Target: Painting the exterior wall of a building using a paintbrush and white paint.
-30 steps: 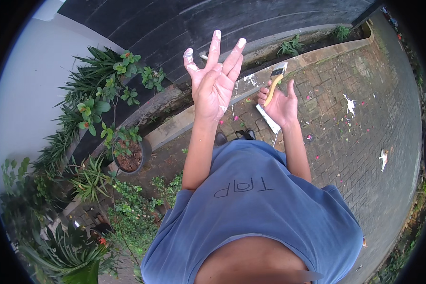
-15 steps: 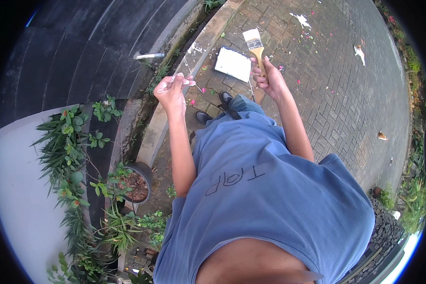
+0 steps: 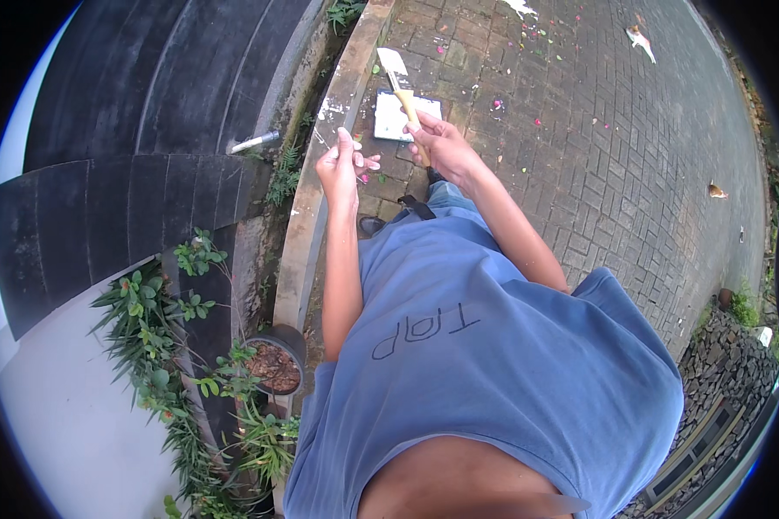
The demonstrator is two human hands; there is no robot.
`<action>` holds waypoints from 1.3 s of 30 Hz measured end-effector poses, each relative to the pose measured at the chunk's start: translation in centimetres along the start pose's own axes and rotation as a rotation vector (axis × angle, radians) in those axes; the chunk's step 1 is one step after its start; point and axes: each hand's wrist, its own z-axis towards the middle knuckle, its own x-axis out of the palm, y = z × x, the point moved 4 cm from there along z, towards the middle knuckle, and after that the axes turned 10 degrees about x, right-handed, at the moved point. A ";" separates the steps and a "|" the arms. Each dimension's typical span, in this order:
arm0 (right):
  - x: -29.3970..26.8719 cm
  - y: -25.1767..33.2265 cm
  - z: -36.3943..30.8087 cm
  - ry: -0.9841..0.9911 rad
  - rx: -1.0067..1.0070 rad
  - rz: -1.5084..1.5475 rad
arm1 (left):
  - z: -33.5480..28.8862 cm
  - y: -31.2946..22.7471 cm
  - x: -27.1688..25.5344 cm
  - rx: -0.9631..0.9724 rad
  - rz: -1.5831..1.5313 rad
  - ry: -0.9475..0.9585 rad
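My right hand [image 3: 444,144] is closed round the pale wooden handle of a paintbrush [image 3: 404,97]. Its bristles are coated in white paint and point up and to the left. Below the brush, on the paving, lies a rectangular container [image 3: 388,128] with a dark rim and a white, paint-like surface, partly hidden by my right hand and the brush. My left hand [image 3: 342,169] is raised over the kerb, its fingers apart and smeared with white; I see nothing held in it.
A concrete kerb [image 3: 310,203] spotted with white runs along the left, beside a dark wall [image 3: 86,112] with a short pipe [image 3: 255,143]. A potted plant [image 3: 277,368] stands near my left elbow. Brick paving [image 3: 580,164] spreads right, with a white-and-orange cat [image 3: 640,43] lying farther off.
My right hand has moved left with the paintbrush, which now tilts left and shows more edge-on. The left hand sits slightly farther right in view. The whole view has shifted a little.
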 end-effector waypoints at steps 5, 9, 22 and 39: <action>-4.6 0.4 3.1 0.068 0.092 -0.116 | 2.7 2.5 2.2 0.021 -0.181 -0.071; -7.5 1.9 4.2 0.185 0.189 0.060 | 3.1 4.1 5.9 -0.054 0.108 0.008; -10.1 9.7 8.3 0.197 0.112 -0.042 | 8.1 3.2 14.1 0.006 0.197 -0.152; -7.4 13.8 6.6 0.468 0.216 0.194 | 8.0 -1.1 22.0 -0.198 -0.536 0.468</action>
